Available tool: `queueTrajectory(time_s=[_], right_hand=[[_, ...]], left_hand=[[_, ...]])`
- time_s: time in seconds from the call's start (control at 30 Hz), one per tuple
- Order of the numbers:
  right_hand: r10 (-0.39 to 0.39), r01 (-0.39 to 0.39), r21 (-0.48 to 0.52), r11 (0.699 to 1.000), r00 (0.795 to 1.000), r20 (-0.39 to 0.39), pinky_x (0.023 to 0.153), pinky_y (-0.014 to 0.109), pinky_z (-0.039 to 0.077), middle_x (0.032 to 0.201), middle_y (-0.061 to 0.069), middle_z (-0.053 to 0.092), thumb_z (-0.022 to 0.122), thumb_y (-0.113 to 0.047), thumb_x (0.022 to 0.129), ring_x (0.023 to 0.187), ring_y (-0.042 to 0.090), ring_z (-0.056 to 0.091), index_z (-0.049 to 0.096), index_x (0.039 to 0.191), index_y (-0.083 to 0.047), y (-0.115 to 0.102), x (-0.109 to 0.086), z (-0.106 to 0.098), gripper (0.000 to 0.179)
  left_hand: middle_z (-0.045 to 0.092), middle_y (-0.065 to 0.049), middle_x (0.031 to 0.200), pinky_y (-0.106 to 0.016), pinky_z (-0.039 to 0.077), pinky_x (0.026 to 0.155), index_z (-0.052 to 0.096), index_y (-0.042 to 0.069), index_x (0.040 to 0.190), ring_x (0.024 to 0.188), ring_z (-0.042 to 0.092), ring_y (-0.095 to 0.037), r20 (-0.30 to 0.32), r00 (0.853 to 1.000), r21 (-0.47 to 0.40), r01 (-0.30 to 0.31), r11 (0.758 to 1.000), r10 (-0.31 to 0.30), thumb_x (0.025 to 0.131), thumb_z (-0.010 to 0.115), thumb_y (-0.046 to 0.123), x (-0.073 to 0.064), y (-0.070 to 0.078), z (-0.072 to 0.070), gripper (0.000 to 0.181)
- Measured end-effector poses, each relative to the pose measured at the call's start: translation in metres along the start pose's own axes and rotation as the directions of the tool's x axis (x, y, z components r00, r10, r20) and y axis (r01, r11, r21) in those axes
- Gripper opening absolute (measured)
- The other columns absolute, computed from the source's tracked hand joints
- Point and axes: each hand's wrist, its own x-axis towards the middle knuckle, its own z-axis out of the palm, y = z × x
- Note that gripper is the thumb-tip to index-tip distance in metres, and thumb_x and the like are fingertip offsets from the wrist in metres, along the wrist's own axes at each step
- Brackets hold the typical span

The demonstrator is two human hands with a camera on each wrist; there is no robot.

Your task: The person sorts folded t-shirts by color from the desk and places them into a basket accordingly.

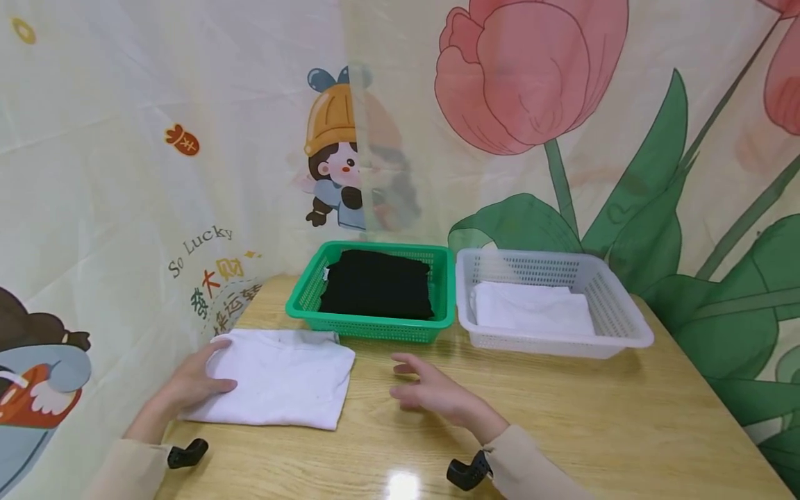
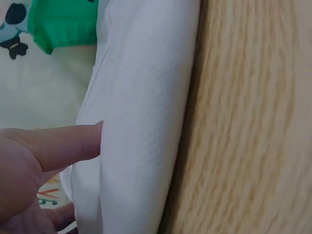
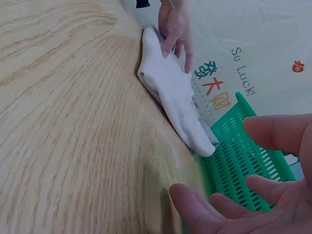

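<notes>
A folded white shirt [image 1: 281, 378] lies flat on the wooden table at the left. My left hand [image 1: 196, 378] rests at its left edge, thumb and forefinger spread apart. In the left wrist view the thumb [image 2: 73, 146] touches the white fabric [image 2: 146, 97], and the other fingers are partly hidden behind it. My right hand [image 1: 437, 396] hovers over the table to the right of the shirt, holding nothing. Its fingers [image 3: 195, 207] are spread and slightly bent in the right wrist view.
Behind the shirt stands a green basket [image 1: 369, 326] holding folded black clothing [image 1: 378, 285]. A white basket [image 1: 625, 326] with folded white clothing [image 1: 531, 309] stands to its right. A printed curtain [image 1: 250, 139] hangs along the table's back and left side.
</notes>
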Motion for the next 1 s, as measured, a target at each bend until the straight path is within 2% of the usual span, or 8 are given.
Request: queueTrajectory(time_s=[0.1,0.17,0.33,0.4,0.57,0.67,0.83,1.0], right_hand=[[0.006,-0.006,0.011,1.000,1.000,-0.001,0.107,0.051,0.054,0.164,0.031,0.033,0.070,-0.016,0.103,0.131,0.038,0.060,0.030,0.165,-0.003,0.001,0.002,0.003,0.076],[0.012,-0.011,0.020,1.000,1.000,-0.005,0.106,0.050,0.055,0.164,0.031,0.033,0.070,-0.016,0.103,0.130,0.038,0.061,0.030,0.165,-0.004,0.002,0.004,0.005,0.075],[0.027,-0.026,0.078,0.997,0.999,-0.021,0.104,0.049,0.056,0.162,0.033,0.034,0.071,-0.013,0.101,0.128,0.036,0.062,0.030,0.165,-0.004,0.004,0.008,0.012,0.076],[0.036,-0.033,0.112,0.993,0.999,-0.028,0.104,0.048,0.057,0.162,0.033,0.035,0.071,-0.012,0.101,0.128,0.036,0.062,0.030,0.165,-0.004,0.004,0.010,0.015,0.076],[0.071,-0.061,0.205,0.977,0.997,-0.041,0.106,0.049,0.055,0.161,0.032,0.036,0.069,-0.009,0.101,0.133,0.037,0.058,0.026,0.166,-0.004,0.002,0.019,0.025,0.077],[0.091,-0.073,0.271,0.960,0.994,-0.053,0.109,0.050,0.053,0.159,0.032,0.039,0.068,-0.007,0.100,0.132,0.035,0.059,0.022,0.166,-0.003,-0.001,0.026,0.033,0.081],[0.123,-0.085,0.331,0.940,0.988,-0.093,0.106,0.046,0.055,0.146,0.027,0.047,0.070,-0.004,0.096,0.115,0.027,0.064,0.023,0.165,-0.002,-0.005,0.039,0.046,0.084],[0.129,-0.083,0.363,0.928,0.986,-0.105,0.095,0.037,0.057,0.133,0.021,0.052,0.070,-0.001,0.093,0.101,0.022,0.064,0.027,0.164,-0.003,-0.004,0.048,0.053,0.083]], left_hand=[[0.028,-0.048,0.156,-0.079,0.022,0.113,0.036,-0.003,0.159,0.141,0.026,-0.069,-0.024,0.999,0.103,-0.039,0.994,0.042,0.081,0.092,0.021,-0.001,0.007,0.006,0.099],[0.032,-0.049,0.153,-0.079,0.025,0.111,0.038,-0.003,0.158,0.139,0.030,-0.069,-0.027,0.998,0.139,-0.044,0.989,0.048,0.080,0.092,0.024,-0.002,0.013,0.009,0.098],[0.031,-0.049,0.154,-0.080,0.025,0.111,0.037,0.000,0.159,0.140,0.028,-0.070,-0.021,1.000,0.135,0.000,0.991,0.003,0.081,0.093,0.026,-0.004,0.025,0.016,0.100],[0.031,-0.048,0.155,-0.080,0.025,0.112,0.037,0.001,0.159,0.141,0.029,-0.069,-0.023,1.000,0.121,0.001,0.993,0.002,0.082,0.093,0.025,-0.006,0.028,0.019,0.098],[0.025,-0.044,0.161,-0.079,0.021,0.114,0.037,0.002,0.160,0.145,0.023,-0.067,0.019,1.000,0.021,0.002,1.000,-0.002,0.083,0.091,0.019,-0.007,0.035,0.020,0.095],[0.021,-0.044,0.163,-0.079,0.022,0.115,0.036,0.004,0.162,0.147,0.022,-0.067,0.065,0.997,-0.064,0.041,0.997,-0.036,0.086,0.089,0.017,-0.007,0.035,0.018,0.093],[0.024,-0.047,0.160,-0.075,0.037,0.111,0.033,0.006,0.164,0.144,0.032,-0.065,0.144,0.989,-0.207,0.065,0.976,-0.036,0.092,0.084,0.016,-0.010,0.032,0.015,0.088],[0.032,-0.046,0.158,-0.059,0.053,0.102,0.031,0.008,0.166,0.140,0.045,-0.056,0.185,0.983,-0.328,0.068,0.942,-0.007,0.094,0.081,0.014,-0.012,0.025,0.015,0.088]])
